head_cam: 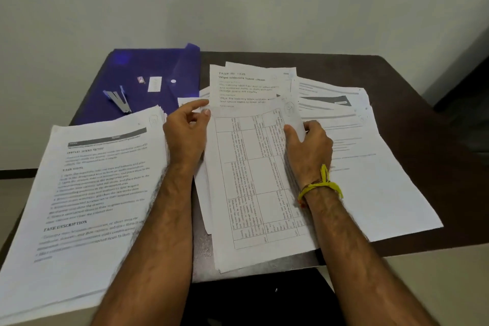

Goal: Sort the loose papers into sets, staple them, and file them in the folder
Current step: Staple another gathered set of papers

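Note:
A sheet with a printed table [254, 177] tops a loose set of papers at the table's middle. My left hand [186, 130] pinches its upper left corner between thumb and fingers. My right hand [309, 148] grips its right edge, thumb on top. A thick stack of printed pages [84, 198] lies at the left. More loose sheets [365, 167] fan out at the right, and a page headed "Wipe balcony table clean" [248, 85] lies behind. The blue plastic folder [148, 69] sits at the back left with a blue stapler [117, 99] on it.
A small staple box [154, 84] and a tiny packet [141, 79] lie on the folder. The dark table [423, 140] ends near a pale wall behind. Its bare right part runs to the far right edge.

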